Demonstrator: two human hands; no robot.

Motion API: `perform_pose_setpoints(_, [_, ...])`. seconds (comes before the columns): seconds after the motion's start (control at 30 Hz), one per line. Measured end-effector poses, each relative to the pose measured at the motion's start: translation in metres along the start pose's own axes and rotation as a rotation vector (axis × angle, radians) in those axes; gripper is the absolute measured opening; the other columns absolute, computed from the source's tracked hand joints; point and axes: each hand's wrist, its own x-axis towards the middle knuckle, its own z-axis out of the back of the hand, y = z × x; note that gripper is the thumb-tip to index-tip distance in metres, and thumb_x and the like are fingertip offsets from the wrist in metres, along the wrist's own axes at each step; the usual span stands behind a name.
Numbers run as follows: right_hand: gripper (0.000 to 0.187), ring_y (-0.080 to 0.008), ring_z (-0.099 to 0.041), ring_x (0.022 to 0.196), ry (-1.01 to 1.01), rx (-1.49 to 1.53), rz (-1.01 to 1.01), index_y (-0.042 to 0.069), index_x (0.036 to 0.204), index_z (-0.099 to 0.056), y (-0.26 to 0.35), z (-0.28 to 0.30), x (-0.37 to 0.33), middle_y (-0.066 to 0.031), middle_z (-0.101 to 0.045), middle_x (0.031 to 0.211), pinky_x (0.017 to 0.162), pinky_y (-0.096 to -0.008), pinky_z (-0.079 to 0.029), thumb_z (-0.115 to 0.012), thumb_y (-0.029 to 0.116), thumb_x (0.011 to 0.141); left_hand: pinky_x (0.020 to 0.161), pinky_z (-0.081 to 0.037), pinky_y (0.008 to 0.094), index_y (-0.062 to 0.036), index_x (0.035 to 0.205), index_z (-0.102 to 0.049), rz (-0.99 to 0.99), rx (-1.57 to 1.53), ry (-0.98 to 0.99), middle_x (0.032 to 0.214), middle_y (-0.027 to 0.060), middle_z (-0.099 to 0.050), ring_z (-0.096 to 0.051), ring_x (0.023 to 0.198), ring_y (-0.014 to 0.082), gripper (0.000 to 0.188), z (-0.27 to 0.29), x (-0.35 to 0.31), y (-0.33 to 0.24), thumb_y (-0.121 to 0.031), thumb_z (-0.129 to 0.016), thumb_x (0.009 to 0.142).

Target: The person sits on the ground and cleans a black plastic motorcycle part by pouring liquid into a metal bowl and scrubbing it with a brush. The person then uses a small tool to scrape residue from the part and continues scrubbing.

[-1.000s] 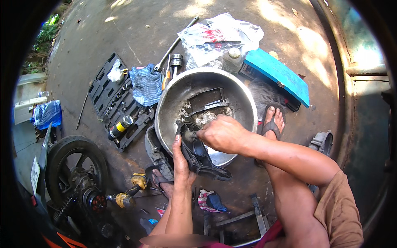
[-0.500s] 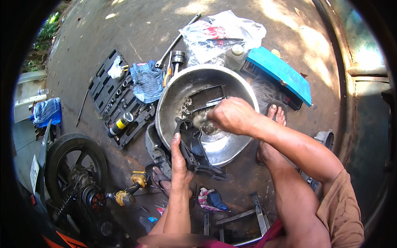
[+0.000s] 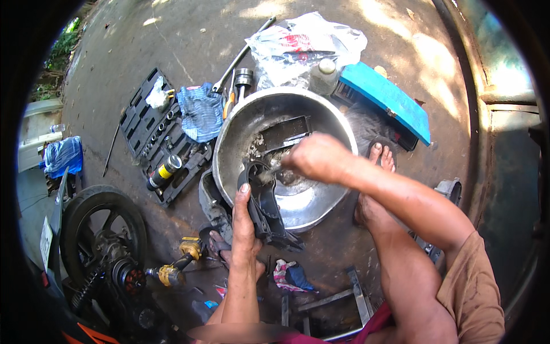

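My left hand [image 3: 244, 229] grips a dark, hollow plastic housing [image 3: 267, 207] over the near left side of a round metal basin [image 3: 314, 211]. Closed in a fist, my right hand [image 3: 321, 157] is above the basin. It holds what looks like a small brush [image 3: 268, 175], whose blurred tip is at the housing's upper opening. Most of its handle is hidden by my fingers. A black rectangular tray-like part [image 3: 282, 134] lies inside the basin, beside greyish wet residue.
Left of the basin lie an open socket case [image 3: 137, 129], a striped blue cloth [image 3: 200, 112] and a yellow-black power tool [image 3: 172, 274]. A motorcycle wheel [image 3: 74, 221] stands at left. Beyond are a plastic bag [image 3: 309, 40] and a blue toolbox [image 3: 387, 100].
My right hand has shifted slightly left, bringing the brush tip from over the basin to the housing's opening. My left hand and the housing sit slightly farther left.
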Motion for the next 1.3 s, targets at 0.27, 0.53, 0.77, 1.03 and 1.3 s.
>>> perform_pose_setpoints(0.27, [0.021,-0.0321,-0.071,0.084,-0.007,0.060,0.136,0.014,0.095,-0.075,0.001,0.001,-0.009,-0.0118,-0.072,0.090,0.075,-0.0437,-0.057,-0.056,0.014,0.086,0.070,-0.058,0.0291,-0.0034,0.121,-0.061,-0.017,0.019,0.005,0.095,0.0070,-0.071,-0.069,0.076,0.0152,0.053,0.008,0.009,0.008,-0.051,-0.056,0.097])
perform_pose_setpoints(0.53, [0.027,-0.0297,-0.072,0.083,-0.050,-0.005,0.160,0.015,0.104,-0.075,-0.007,0.007,-0.015,-0.0094,-0.072,0.086,0.074,-0.0407,-0.058,-0.054,0.012,0.087,0.067,-0.059,0.0295,-0.0037,0.118,-0.063,-0.028,0.055,-0.013,0.090,0.0073,-0.072,-0.070,0.071,0.0161,0.051,0.016,0.010,0.010,-0.049,-0.053,0.098])
perform_pose_setpoints(0.77, [0.020,-0.0275,-0.071,0.077,-0.063,-0.208,0.096,0.012,0.096,-0.073,0.005,0.000,-0.020,-0.0090,-0.070,0.080,0.069,-0.0415,-0.054,-0.056,0.017,0.087,0.070,-0.059,0.0290,-0.0032,0.122,-0.061,-0.045,0.116,0.025,0.094,0.0072,-0.072,-0.070,0.076,0.0148,0.050,0.012,0.006,0.007,-0.046,-0.054,0.099])
perform_pose_setpoints(1.03, [0.027,-0.0296,-0.070,0.073,0.122,-0.239,0.012,0.013,0.105,-0.072,0.011,0.010,-0.019,-0.0110,-0.069,0.075,0.064,-0.0427,-0.054,-0.054,0.009,0.085,0.080,-0.055,0.0283,-0.0032,0.135,-0.051,-0.125,0.147,0.039,0.106,0.0074,-0.066,-0.066,0.090,0.0155,0.053,0.005,-0.004,0.001,-0.039,-0.058,0.097])
perform_pose_setpoints(1.3, [0.020,-0.0340,-0.072,0.073,0.136,-0.090,-0.125,0.007,0.074,-0.072,0.019,0.017,-0.008,-0.0185,-0.070,0.074,0.069,-0.0444,-0.058,-0.057,0.017,0.083,0.067,-0.058,0.0284,-0.0028,0.124,-0.057,-0.114,0.190,0.059,0.095,0.0083,-0.070,-0.069,0.075,0.0149,0.048,0.014,-0.005,0.000,-0.043,-0.057,0.097])
